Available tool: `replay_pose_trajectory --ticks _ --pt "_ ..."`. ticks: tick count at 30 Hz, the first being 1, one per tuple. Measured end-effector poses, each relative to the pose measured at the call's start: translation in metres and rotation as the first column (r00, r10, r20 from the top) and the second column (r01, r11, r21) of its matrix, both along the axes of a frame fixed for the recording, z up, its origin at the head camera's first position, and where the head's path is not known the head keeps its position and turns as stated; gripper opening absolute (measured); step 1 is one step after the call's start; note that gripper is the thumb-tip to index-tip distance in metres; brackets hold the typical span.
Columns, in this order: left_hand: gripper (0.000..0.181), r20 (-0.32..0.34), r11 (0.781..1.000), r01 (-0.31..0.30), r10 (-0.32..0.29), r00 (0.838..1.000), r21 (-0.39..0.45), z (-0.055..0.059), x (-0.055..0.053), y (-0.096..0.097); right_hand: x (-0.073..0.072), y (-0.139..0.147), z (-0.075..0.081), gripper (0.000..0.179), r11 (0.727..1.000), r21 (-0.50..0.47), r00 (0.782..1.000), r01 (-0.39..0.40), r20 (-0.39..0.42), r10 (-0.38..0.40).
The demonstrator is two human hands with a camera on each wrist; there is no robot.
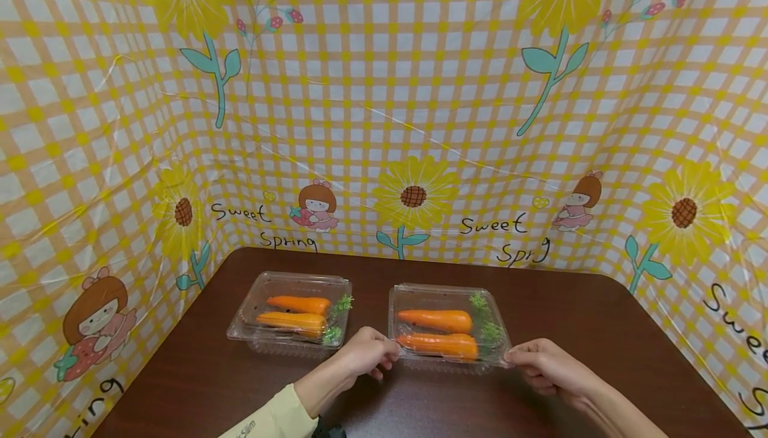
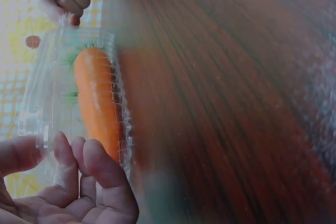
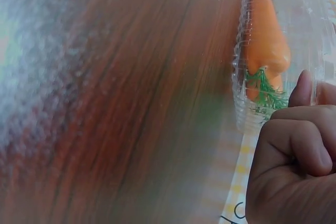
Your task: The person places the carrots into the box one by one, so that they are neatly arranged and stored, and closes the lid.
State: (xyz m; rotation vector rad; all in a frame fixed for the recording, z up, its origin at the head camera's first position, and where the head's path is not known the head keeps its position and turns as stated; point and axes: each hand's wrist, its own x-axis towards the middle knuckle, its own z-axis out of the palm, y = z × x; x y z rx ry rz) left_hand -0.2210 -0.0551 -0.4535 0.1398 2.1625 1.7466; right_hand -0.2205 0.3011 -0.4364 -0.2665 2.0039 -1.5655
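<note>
A clear plastic clamshell box (image 1: 437, 295) with its lid down sits on the table in the head view. Two carrots, a rear carrot (image 1: 435, 320) and a front carrot (image 1: 438, 345), lie inside with green tops (image 1: 492, 331) to the right. My left hand (image 1: 367, 353) pinches the rim at the near left corner between thumb and fingers. At the near right corner, my right hand (image 1: 549, 366) pinches the rim, its other fingers curled in. Both wrist views show a carrot (image 2: 96, 98) through the ribbed wall.
To the left stands a second clear clamshell box (image 1: 252, 291), also holding two carrots (image 1: 294, 321) with green tops. The dark brown table (image 1: 432, 405) is enclosed behind and on both sides by a yellow checked cloth (image 1: 384, 111).
</note>
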Motion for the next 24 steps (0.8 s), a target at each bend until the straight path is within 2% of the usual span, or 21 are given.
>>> replay_pose_trajectory --ticks 8,13,15,18,21,24 --pt "0.026 0.000 1.000 -0.004 0.004 1.000 -0.011 -0.001 0.000 0.000 0.000 0.001 -0.001 0.027 1.000 0.024 1.000 0.016 -0.004 -0.016" --pt "0.037 0.019 0.998 0.040 -0.039 0.999 -0.048 0.003 0.004 -0.009 0.001 0.002 0.001 0.037 0.999 0.039 1.000 0.010 0.006 -0.011" --pt "0.039 0.008 0.995 0.064 -0.063 0.998 -0.082 0.008 0.006 -0.014 0.003 0.003 0.001 0.039 0.999 0.037 1.000 -0.002 0.005 0.002" --pt "0.037 -0.047 0.980 0.092 -0.102 0.994 -0.179 0.017 0.012 -0.022 0.004 0.007 0.004 0.040 0.998 0.062 1.000 0.002 -0.011 -0.001" --pt "0.031 -0.124 0.946 0.122 -0.166 0.978 -0.302 0.028 0.020 -0.032 0.004 0.014 0.008 0.042 0.986 0.161 0.994 0.043 -0.104 -0.026" --pt "0.029 -0.195 0.922 0.143 -0.224 0.955 -0.360 0.040 0.027 -0.044 0.003 0.020 0.013 0.043 0.936 0.324 0.960 0.134 -0.276 -0.042"
